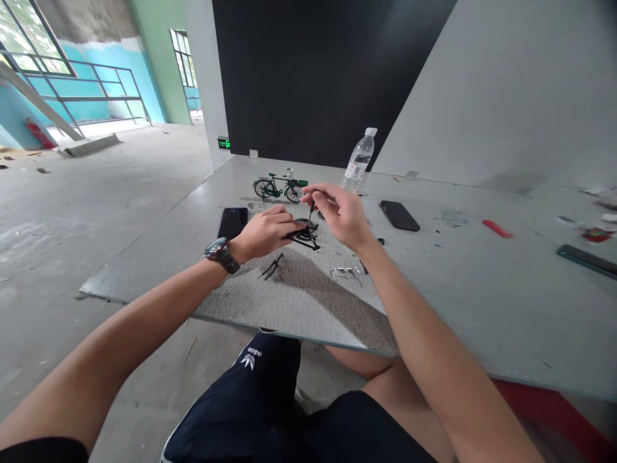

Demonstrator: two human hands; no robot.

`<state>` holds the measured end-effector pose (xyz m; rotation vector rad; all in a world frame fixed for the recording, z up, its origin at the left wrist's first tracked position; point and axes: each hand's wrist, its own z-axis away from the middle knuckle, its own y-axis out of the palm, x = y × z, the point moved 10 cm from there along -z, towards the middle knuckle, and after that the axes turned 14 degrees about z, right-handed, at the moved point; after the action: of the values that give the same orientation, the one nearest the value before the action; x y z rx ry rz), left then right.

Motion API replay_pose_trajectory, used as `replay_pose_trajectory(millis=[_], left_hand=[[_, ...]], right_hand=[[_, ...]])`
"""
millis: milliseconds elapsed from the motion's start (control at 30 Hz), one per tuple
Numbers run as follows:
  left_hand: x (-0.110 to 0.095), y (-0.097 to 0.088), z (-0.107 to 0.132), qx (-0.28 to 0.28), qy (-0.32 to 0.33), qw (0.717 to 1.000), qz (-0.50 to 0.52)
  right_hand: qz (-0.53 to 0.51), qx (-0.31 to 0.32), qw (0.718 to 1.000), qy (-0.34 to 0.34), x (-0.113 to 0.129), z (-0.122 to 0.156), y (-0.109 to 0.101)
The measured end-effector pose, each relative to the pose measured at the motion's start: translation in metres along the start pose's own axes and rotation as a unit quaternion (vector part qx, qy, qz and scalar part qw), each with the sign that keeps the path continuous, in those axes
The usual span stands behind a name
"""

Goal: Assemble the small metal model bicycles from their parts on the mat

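Observation:
My left hand (270, 230), with a watch on its wrist, is closed on a small black model bicycle frame (308, 243) with a spoked wheel (303, 226) in it, down at the table. A small screwdriver (311, 209) points downward in the fingers of my right hand (340, 212), its tip at the wheel. Beyond my hands a green model bicycle (279, 186) stands upright. Closer to me lie a black fork-shaped part (273, 266) and a few silvery bent wire parts (347, 274). My fingers hide part of the frame.
A dark phone (233, 222) lies left of my hands, another dark phone (400, 215) to the right. A water bottle (357, 161) stands behind. Further right are a red object (497, 228) and a dark flat case (588, 261). The table (154, 257) has a near edge above my lap.

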<state>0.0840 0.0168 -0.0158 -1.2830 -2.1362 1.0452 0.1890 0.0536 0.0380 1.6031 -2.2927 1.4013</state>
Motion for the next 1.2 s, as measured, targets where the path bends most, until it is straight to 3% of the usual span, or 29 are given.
replay_pose_trajectory(millis=[300,500,833,1200], left_hand=[[-0.002,0.005,0.000,0.001,0.005,1.000,-0.002],[-0.002,0.002,0.000,-0.001,0.007,1.000,-0.014],[-0.001,0.002,0.001,0.007,0.006,1.000,-0.015],[-0.004,0.002,0.001,0.014,0.002,1.000,-0.006]], right_hand=[[0.014,-0.063,0.998,-0.023,-0.008,-0.002,-0.003],[-0.010,-0.019,0.999,-0.032,-0.003,-0.002,-0.003],[-0.064,-0.019,0.998,0.000,-0.013,-0.002,-0.001],[-0.049,-0.006,0.999,0.004,-0.013,-0.003,-0.001]])
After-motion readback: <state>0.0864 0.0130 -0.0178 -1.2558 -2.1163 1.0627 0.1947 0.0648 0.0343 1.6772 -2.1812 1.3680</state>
